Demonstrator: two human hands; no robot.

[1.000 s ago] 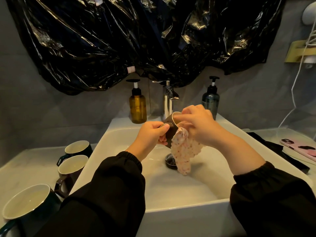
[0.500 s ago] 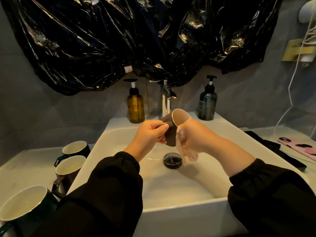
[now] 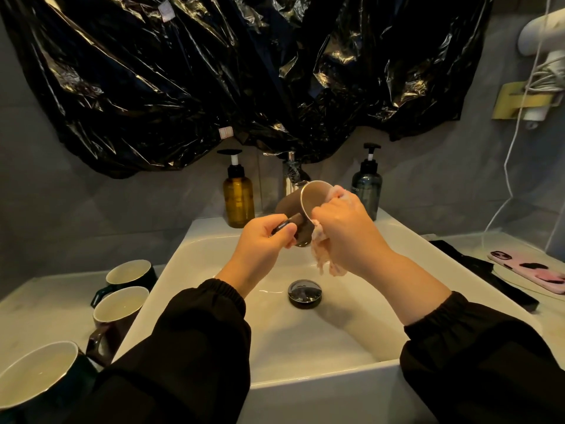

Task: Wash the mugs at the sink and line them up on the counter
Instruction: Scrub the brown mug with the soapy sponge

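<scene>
Over the white sink (image 3: 214,240), my left hand (image 3: 263,243) grips the handle of a brown mug (image 3: 293,203), which is tipped so its pale inside faces right. My right hand (image 3: 342,228) holds a pink spotted cloth (image 3: 324,255) and presses it against the mug's rim and inside. Three dark mugs with pale insides stand upright on the left counter: a far mug (image 3: 130,273), a middle mug (image 3: 117,313), and a near mug (image 3: 36,374) cut off by the frame's edge.
A tap (image 3: 292,172) stands behind the sink between an amber pump bottle (image 3: 238,200) and a dark pump bottle (image 3: 367,191). The drain plug (image 3: 305,292) sits in the basin. On the right counter lie a pink phone (image 3: 532,270) and a black object (image 3: 483,270).
The mug has been lifted and tipped further, its opening now turned right. My right hand moved up with the cloth from below the mug to its rim.
</scene>
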